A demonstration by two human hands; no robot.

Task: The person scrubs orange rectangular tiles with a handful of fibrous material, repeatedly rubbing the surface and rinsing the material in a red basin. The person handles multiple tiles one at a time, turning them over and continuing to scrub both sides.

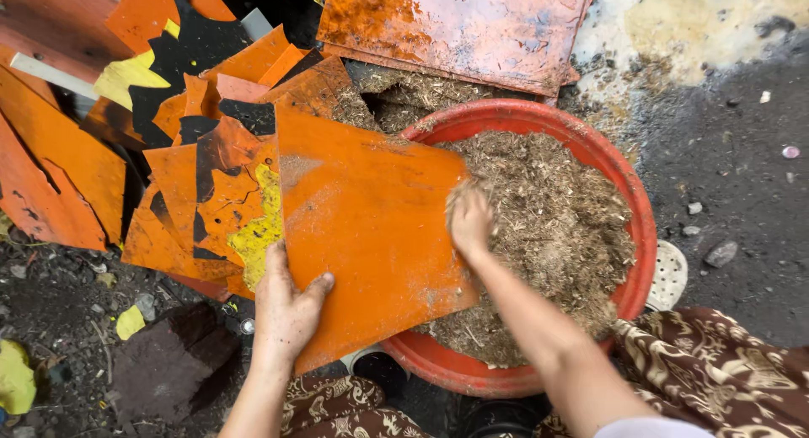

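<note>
- Left hand [285,307] grips the near edge of a large orange sheet [371,227]; thumb lies on the top face, fingers curl under the edge and are hidden.
- The orange sheet is tilted, its right edge resting over the rim of a red basin [642,236], its left part overlapping a pile of broken orange, black and yellow pieces [215,185].
- Right hand [469,221] rests at the sheet's right edge, where the sheet meets the sawdust [556,219]; knuckles up, dusted with fibre, fingers bent down into the material. Whether it pinches anything, cannot tell.
- The sawdust fills the basin nearly to the rim; a thin scatter of it lies on the sheet's surface.
- Beyond the basin, a stack of worn, blotched orange boards [455,29] lies flat, with more loose fibre heaped between it and the basin.
- Ground is dark, gritty and littered with small stones [720,253].
- Brown patterned cloth [716,354] covers the person's knees at the bottom of the view.
- A pale perforated disc [668,274] peeks out just right of the basin.
</note>
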